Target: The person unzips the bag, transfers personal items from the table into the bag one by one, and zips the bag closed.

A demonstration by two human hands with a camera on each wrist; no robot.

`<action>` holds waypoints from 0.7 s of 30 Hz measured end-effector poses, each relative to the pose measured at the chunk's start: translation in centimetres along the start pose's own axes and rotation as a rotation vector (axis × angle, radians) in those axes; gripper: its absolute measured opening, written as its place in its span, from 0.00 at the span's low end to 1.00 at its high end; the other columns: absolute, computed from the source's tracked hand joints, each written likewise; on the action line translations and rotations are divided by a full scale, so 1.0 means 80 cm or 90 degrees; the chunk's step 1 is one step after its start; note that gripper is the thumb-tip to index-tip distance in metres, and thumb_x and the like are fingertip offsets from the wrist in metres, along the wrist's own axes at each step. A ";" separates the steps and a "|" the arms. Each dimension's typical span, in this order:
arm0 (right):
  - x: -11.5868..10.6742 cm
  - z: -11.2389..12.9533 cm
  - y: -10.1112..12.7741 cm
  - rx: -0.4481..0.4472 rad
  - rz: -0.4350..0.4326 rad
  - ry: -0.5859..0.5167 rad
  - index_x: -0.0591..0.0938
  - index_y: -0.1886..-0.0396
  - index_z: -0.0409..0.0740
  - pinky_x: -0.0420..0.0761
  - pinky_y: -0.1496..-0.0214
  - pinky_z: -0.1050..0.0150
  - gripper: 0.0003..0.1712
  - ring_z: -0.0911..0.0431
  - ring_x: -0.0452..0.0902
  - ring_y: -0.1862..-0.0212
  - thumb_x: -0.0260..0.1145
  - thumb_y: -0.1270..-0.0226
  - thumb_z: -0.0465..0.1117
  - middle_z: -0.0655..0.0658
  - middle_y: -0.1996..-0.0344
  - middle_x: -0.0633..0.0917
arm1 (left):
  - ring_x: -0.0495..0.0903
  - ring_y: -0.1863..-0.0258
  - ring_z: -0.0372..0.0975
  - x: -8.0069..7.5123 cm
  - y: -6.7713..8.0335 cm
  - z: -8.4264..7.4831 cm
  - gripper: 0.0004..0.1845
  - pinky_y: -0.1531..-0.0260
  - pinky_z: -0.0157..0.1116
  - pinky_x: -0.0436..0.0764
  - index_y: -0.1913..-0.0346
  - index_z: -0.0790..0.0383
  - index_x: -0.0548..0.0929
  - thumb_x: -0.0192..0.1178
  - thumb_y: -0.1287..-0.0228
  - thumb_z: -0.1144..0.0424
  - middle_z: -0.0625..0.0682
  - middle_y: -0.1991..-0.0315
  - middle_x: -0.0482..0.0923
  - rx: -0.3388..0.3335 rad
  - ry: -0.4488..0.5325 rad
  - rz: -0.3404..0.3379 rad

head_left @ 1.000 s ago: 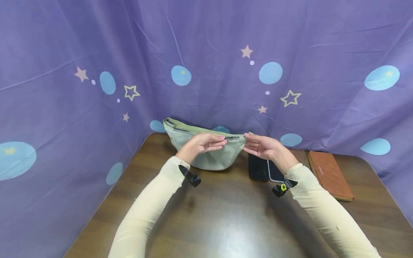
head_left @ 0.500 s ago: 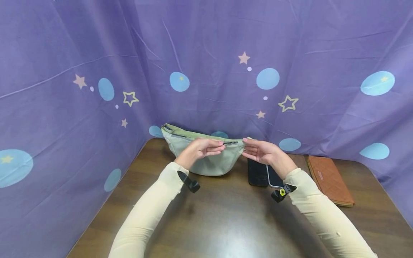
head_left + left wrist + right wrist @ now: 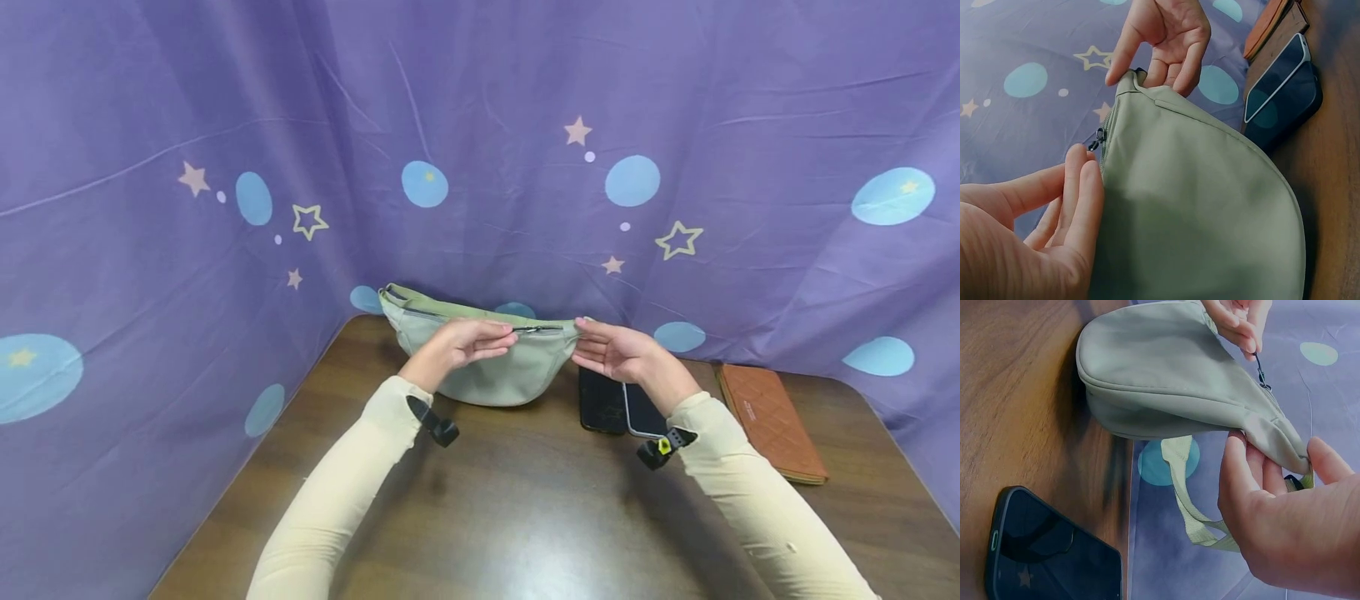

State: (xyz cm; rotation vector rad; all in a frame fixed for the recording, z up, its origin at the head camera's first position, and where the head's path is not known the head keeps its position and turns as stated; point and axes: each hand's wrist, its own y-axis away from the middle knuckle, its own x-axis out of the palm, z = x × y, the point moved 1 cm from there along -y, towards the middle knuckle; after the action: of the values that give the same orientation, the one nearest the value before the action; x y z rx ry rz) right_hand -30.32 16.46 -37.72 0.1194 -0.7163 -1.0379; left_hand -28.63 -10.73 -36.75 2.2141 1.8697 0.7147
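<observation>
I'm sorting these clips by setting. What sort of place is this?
Probably a staged recording corner, not a lived-in room: a purple star-print cloth curtains off a wooden table that holds just a green waist bag, phone and brown wallet.

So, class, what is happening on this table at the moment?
A person in cream sleeves works on a pale green fabric waist bag standing at the back of the brown wooden table. The right hand pinches the bag's right end, while the left hand has its fingertips at the dark zip pull on top. A black phone and a tan quilted wallet lie to the right.
</observation>
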 end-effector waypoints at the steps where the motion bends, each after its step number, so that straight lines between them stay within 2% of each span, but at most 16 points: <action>1: 0.000 0.000 0.000 0.000 0.004 0.003 0.86 0.63 0.49 0.86 0.38 0.63 0.11 0.56 0.86 0.54 0.60 0.22 0.44 0.47 0.59 0.89 | 0.88 0.71 0.36 0.000 0.000 0.000 0.23 0.33 0.43 0.79 0.32 0.76 0.71 0.56 0.28 0.77 0.51 0.72 0.89 0.002 0.000 0.004; 4: -0.002 0.001 0.000 -0.002 0.023 0.011 0.86 0.62 0.48 0.86 0.39 0.64 0.11 0.56 0.86 0.54 0.59 0.21 0.43 0.47 0.59 0.89 | 0.88 0.70 0.35 0.000 0.000 0.001 0.23 0.30 0.44 0.76 0.31 0.75 0.70 0.55 0.27 0.76 0.50 0.72 0.88 0.009 0.000 0.014; 10: -0.002 -0.003 0.000 -0.015 0.075 0.020 0.86 0.64 0.44 0.88 0.42 0.65 0.18 0.58 0.88 0.53 0.51 0.19 0.32 0.47 0.62 0.91 | 0.88 0.69 0.35 0.003 0.001 0.000 0.21 0.28 0.45 0.73 0.33 0.75 0.72 0.54 0.26 0.76 0.49 0.72 0.88 0.030 0.013 0.023; 13: -0.001 -0.006 -0.002 -0.018 0.085 0.015 0.86 0.63 0.44 0.87 0.40 0.64 0.18 0.58 0.87 0.52 0.51 0.19 0.31 0.47 0.61 0.91 | 0.88 0.69 0.35 0.005 0.001 0.000 0.20 0.27 0.46 0.73 0.34 0.76 0.73 0.54 0.26 0.76 0.49 0.72 0.88 0.035 0.013 0.024; 15: 0.001 -0.007 -0.004 -0.018 0.080 0.009 0.85 0.63 0.44 0.80 0.28 0.61 0.16 0.59 0.87 0.52 0.52 0.19 0.32 0.47 0.60 0.91 | 0.88 0.69 0.35 0.006 0.000 0.000 0.20 0.30 0.44 0.76 0.34 0.76 0.73 0.54 0.26 0.77 0.49 0.73 0.87 0.035 0.015 0.022; 17: 0.003 -0.007 -0.006 -0.017 0.070 0.002 0.85 0.62 0.44 0.67 0.18 0.58 0.14 0.59 0.86 0.52 0.53 0.20 0.33 0.47 0.60 0.90 | 0.88 0.70 0.35 0.006 0.001 0.001 0.19 0.30 0.44 0.76 0.35 0.75 0.74 0.54 0.27 0.77 0.49 0.73 0.87 0.034 0.020 0.020; 19: 0.004 -0.007 -0.007 -0.014 0.055 -0.011 0.83 0.60 0.43 0.53 0.14 0.57 0.11 0.59 0.86 0.52 0.54 0.20 0.33 0.47 0.59 0.90 | 0.88 0.70 0.35 0.006 0.001 0.004 0.17 0.31 0.44 0.77 0.38 0.75 0.76 0.54 0.27 0.77 0.50 0.74 0.88 0.034 0.028 0.014; 20: 0.005 -0.007 -0.007 -0.014 0.048 -0.018 0.82 0.59 0.43 0.49 0.13 0.57 0.10 0.59 0.85 0.52 0.55 0.20 0.33 0.48 0.59 0.89 | 0.88 0.70 0.36 0.006 0.001 0.005 0.17 0.31 0.45 0.77 0.39 0.74 0.77 0.54 0.27 0.78 0.50 0.74 0.88 0.034 0.032 0.013; 21: 0.005 -0.006 -0.007 -0.014 0.044 -0.024 0.81 0.59 0.43 0.50 0.13 0.57 0.09 0.59 0.85 0.52 0.55 0.20 0.33 0.48 0.59 0.89 | 0.88 0.70 0.36 0.006 0.001 0.006 0.16 0.30 0.45 0.75 0.39 0.74 0.77 0.54 0.27 0.78 0.50 0.74 0.88 0.034 0.037 0.014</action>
State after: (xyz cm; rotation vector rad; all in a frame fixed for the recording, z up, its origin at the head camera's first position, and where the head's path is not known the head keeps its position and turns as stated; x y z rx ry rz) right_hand -30.29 15.73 -38.11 0.0559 -0.7380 -0.9847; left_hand -28.24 -10.19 -37.03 2.2728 1.9167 0.7485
